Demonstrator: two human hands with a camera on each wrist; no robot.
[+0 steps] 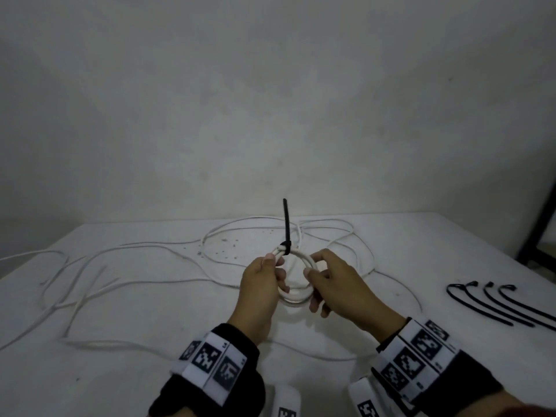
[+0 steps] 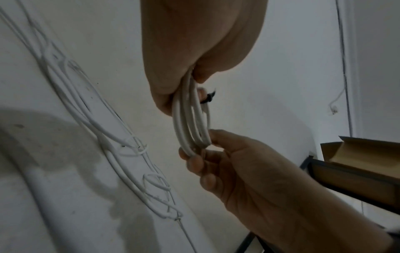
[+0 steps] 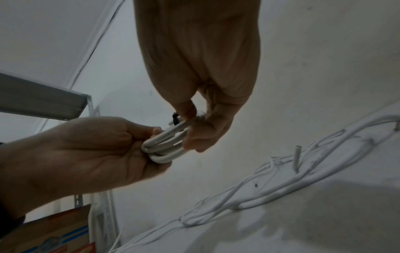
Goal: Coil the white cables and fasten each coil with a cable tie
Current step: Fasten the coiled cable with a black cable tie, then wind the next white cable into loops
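I've got the coil [image 1: 296, 275] up off the table [image 1: 150, 296] near centre, held betw both hands: left hand [image 1: 261, 291] curled round its left side just below the tie, right hand [image 1: 334, 285] pinching the right side w/ thumb & fingers closed on the strands. The black cable tie [image 1: 285, 233] is looped round the far top of the coil, its tail sticking straight up. From the wrist views the coil is several turns of roundish white cable, looks light, springy rather than limp, so I reckon the turns will want to fan apart wherever they aren't gripped. Jacket looks smooth, prob a bit slippery. Best hold, I'd say: bundle squeezed right beside the tie so the strands stay stacked, other hand free for the tail. The tie seems stiff enough to stand on its own, thin, easy to pinch near its tip. Loose cables [image 1: 126, 266] sprawl over the left and far table; spare ties [image 1: 499, 305] lie at the right, well apart from the hands
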